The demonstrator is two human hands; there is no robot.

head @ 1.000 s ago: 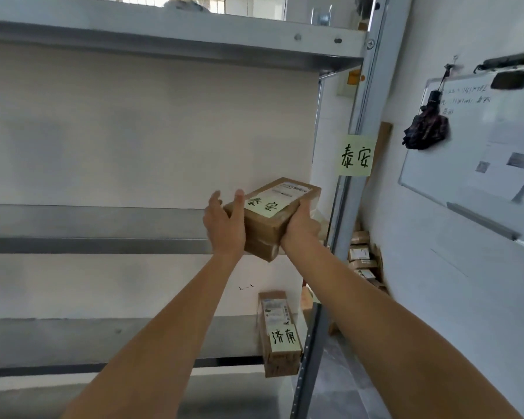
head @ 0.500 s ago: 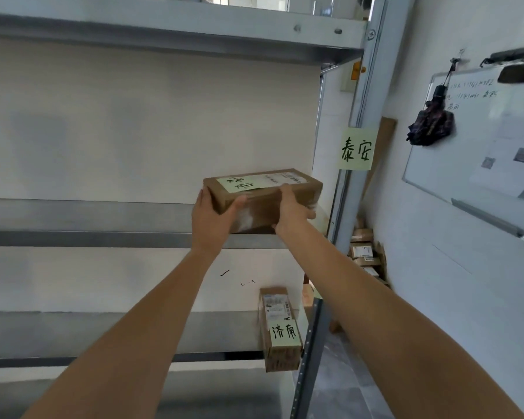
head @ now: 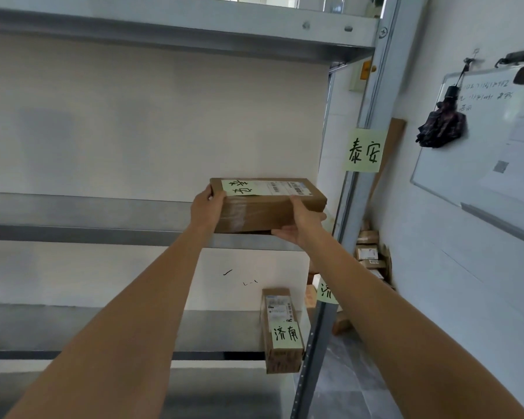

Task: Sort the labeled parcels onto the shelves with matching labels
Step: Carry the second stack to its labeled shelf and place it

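Parcel (head: 266, 207) now level, lower, w/ both hands.

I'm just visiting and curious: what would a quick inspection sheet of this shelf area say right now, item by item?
Surface: grey metal middle shelf, bare apart from the parcel arriving at its right end.
Job's things: brown cardboard parcel with green handwritten label, held level at the middle shelf's front edge; matching green 泰安 note on the upright post; second brown parcel labelled 济南 on the lower shelf, overhanging its front edge.
Clutter: small parcels piled on the floor behind the rack.
Grippers: left hand grips the parcel's left end; right hand supports its right underside.
Cables: nothing seen.
Surroundings: whiteboard on the right wall, dark folded umbrella hanging on it.
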